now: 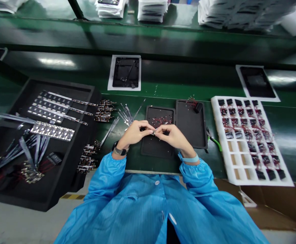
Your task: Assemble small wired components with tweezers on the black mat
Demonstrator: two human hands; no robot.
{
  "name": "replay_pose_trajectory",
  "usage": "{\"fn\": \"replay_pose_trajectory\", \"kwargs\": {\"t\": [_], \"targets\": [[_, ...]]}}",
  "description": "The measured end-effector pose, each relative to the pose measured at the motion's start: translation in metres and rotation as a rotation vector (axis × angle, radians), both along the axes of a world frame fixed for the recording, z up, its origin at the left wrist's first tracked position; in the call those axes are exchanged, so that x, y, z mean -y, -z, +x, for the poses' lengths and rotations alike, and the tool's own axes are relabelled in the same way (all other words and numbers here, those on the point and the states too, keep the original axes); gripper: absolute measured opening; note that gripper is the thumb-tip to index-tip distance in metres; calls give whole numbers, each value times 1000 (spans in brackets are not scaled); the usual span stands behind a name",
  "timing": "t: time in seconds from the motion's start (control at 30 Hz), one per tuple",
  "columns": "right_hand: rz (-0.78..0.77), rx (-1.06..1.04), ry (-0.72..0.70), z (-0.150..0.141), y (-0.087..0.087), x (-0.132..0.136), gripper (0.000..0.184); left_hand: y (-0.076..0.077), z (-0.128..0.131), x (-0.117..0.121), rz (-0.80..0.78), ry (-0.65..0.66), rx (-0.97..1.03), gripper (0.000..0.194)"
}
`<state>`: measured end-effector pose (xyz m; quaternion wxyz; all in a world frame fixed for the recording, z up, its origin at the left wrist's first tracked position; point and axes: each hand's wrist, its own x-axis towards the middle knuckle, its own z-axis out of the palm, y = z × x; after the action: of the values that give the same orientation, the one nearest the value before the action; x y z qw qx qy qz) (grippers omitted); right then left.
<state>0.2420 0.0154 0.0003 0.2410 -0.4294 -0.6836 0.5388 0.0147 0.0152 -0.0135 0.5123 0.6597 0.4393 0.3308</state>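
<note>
while working fingertip to fingertip over the near black tray (158, 149), had left hand (135, 133) and right hand (170, 135) both pinched nearly closed on a tiny part (154, 132), too small to identify, at dial centre. saw red-wired bits (162, 120) in that tray, 1 o'clock from pinch. logged loose strips (129, 112) at 10, dark housing (120, 69) on white sheet (110, 77) at 11. noted second black tray (191, 132) at 3, green-handled pliers (215, 141) just beside it, same bearing, then white foam tray (262, 182) of wired black parts (265, 159) farther out. found big black bin (69, 162) at 9.
</note>
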Motion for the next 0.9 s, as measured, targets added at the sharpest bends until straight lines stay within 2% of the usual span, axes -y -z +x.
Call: {"fn": "replay_pose_trajectory", "kwargs": {"t": [0.23,0.47,0.63,0.9], "targets": [[-5,-8,-10,1,-1,1,20,4,-1,0,-59,15,86,15],[-27,-16,-3,2,4,2,19,7,0,0,-32,17,45,16],[-52,-10,21,1,2,2,21,12,0,-1,-74,18,92,20],[-71,-10,40,0,3,2,22,7,1,-1,-48,-6,69,15]]}}
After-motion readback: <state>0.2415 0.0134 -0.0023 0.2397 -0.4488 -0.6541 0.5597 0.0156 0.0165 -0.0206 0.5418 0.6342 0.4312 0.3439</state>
